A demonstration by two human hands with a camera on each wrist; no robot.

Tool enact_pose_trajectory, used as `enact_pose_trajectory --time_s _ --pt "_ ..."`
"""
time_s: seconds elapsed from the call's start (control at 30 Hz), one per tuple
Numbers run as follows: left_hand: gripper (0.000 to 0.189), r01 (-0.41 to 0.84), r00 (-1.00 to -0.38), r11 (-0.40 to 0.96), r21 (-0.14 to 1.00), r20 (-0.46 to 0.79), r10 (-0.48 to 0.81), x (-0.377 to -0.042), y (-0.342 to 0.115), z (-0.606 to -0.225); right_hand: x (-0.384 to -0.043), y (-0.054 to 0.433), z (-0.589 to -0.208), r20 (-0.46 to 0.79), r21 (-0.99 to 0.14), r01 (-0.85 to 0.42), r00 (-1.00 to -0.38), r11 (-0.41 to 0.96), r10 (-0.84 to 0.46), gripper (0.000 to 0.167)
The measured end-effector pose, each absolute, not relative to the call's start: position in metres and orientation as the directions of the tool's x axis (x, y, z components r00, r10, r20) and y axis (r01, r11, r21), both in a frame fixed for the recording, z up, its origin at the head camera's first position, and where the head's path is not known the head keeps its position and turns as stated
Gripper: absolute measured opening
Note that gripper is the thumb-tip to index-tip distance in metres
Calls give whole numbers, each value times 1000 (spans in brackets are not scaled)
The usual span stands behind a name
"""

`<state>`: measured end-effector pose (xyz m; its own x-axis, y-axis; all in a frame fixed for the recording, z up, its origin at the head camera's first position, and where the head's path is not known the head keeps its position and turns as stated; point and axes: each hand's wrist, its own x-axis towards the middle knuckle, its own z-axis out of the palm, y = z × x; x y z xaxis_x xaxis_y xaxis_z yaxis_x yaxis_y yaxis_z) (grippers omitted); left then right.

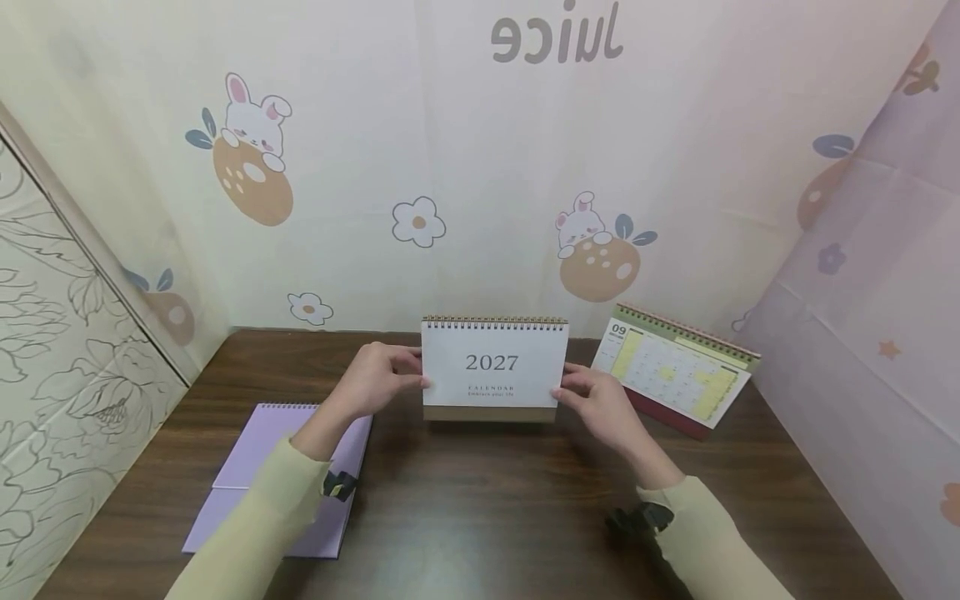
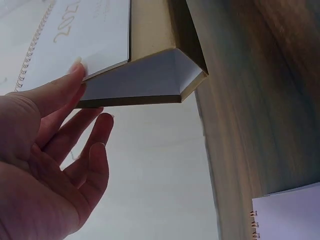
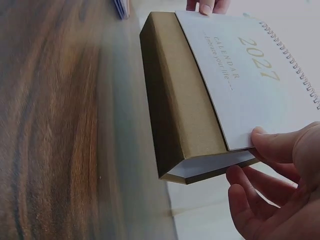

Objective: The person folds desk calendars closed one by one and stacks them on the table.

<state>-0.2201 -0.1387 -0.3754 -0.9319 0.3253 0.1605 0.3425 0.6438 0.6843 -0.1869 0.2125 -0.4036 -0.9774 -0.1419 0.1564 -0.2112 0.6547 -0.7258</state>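
A spiral-bound desk calendar [image 1: 492,354] with a white 2027 cover and a brown folded stand faces me at the middle of the table. My left hand [image 1: 378,379] grips its left side edge, thumb on the front cover and fingers behind. On the opposite edge my right hand [image 1: 597,402] pinches it the same way. Both wrist views show the hollow triangular stand [image 3: 200,130] from its ends, tilted, its base raised from the wooden table. In the left wrist view the thumb [image 2: 65,85] lies at the cover's corner.
A lilac spiral notebook [image 1: 247,450] lies at the left under my left forearm. At the back right stands another desk calendar [image 1: 667,371], green and dark red, showing month 09. A printed curtain [image 1: 480,167] hangs right behind the wooden table [image 1: 465,500].
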Motion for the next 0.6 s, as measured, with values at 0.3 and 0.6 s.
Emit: enact_pose_trajectory --time_s 0.3,0.6 --pt "10 362 -925 621 696 184 333 -190 -145 -374 -156 211 -395 173 -713 -240 -971 659 -166 10" --pt "10 429 -899 613 664 246 363 -162 -153 -389 -124 207 -408 173 -730 -256 -966 633 -192 2"
